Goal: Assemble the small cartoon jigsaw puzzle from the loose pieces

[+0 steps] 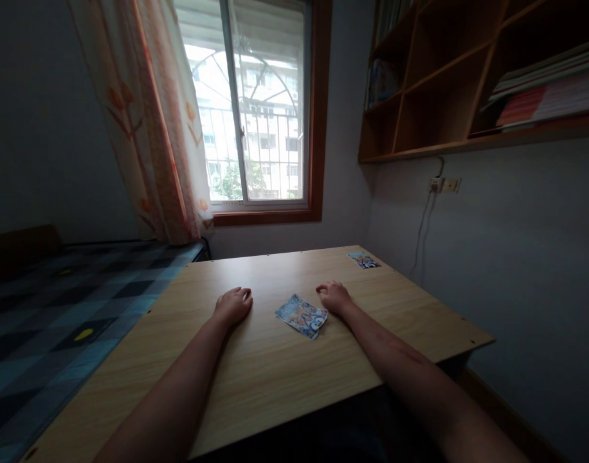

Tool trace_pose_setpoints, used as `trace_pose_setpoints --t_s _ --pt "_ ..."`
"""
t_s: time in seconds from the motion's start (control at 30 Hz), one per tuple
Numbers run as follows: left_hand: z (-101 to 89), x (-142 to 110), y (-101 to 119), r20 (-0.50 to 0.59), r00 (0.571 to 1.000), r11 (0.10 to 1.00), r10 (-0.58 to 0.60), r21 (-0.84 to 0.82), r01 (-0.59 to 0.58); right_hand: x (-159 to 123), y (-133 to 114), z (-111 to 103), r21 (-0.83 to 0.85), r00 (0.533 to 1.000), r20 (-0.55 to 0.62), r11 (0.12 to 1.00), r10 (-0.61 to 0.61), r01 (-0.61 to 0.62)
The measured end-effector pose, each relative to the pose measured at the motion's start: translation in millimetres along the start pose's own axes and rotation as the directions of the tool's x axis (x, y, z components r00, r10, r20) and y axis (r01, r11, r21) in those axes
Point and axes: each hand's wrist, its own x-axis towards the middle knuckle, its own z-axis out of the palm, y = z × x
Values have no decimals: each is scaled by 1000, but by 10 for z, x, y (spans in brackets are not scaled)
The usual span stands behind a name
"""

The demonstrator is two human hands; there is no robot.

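My left hand [233, 305] rests palm down on the wooden table [256, 379], its fingers loosely curved and nothing in them. To its right lies a colourful, mainly blue printed sheet [301, 315], flat but with an uneven outline. It may be more than one overlapping piece; I cannot tell. Just beyond the sheet's right corner, my right hand [334, 296] also lies on the tabletop, fingers loosely bent and holding nothing. Neither hand seems to touch the sheet. A similar small printed sheet [364, 260] lies near the far right corner.
A bed with a checked cover [82, 308] adjoins the table's left side. Behind are a curtain [154, 128] and a barred window [270, 128]. Wooden shelves [444, 96] hang at upper right, above a wall socket [444, 185] with a cord.
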Motion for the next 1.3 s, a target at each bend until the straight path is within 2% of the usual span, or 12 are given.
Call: trace_pose_setpoints --t_s 0.37,0.63,0.77,0.87,1.0,1.17,1.3 --pt "-4 -3 9 2 1000 1000 -2 4 2 32 7 29 -31 1000 16 999 -27 28" --pt "-3 -10 21 -14 1000 1000 4 20 -3 169 72 103 -116 999 29 993 14 -11" --pt "-13 -34 43 -45 999 1000 -2 14 3 305 297 45 -218 998 -5 974 69 -68" --pt "-37 -62 88 -62 998 1000 -16 17 17 421 554 -44 -260 986 -43 951 160 -165" --pt "-83 -87 169 -71 996 998 -46 29 48 549 900 -170 -297 952 -36 906 305 -302" --pt "-110 -42 233 -49 994 994 -97 44 99 665 1238 -267 -320 910 -57 856 411 -406" --pt "-105 87 161 9 998 996 -63 57 62 759 1433 -289 -331 900 -61 842 432 -427"
